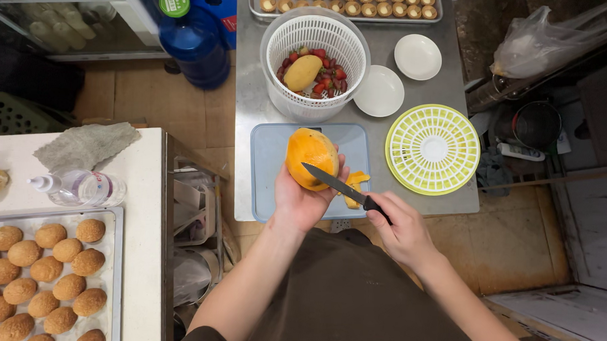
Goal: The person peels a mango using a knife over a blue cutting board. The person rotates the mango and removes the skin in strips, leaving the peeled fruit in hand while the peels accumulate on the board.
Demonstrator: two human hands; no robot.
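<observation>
Head view shows the left hand curled closed around a half-peeled mango, holding it upright above the blue cutting board on the steel surface. The right hand is clenched on the black handle of a knife, whose blade lies across the fruit just above the left thumb. A slip on the wet flesh would likely carry the edge into those fingers, since the blade runs toward them. Peel strips lie just beside the right hand, and the slick fruit could also squirt from the grip.
</observation>
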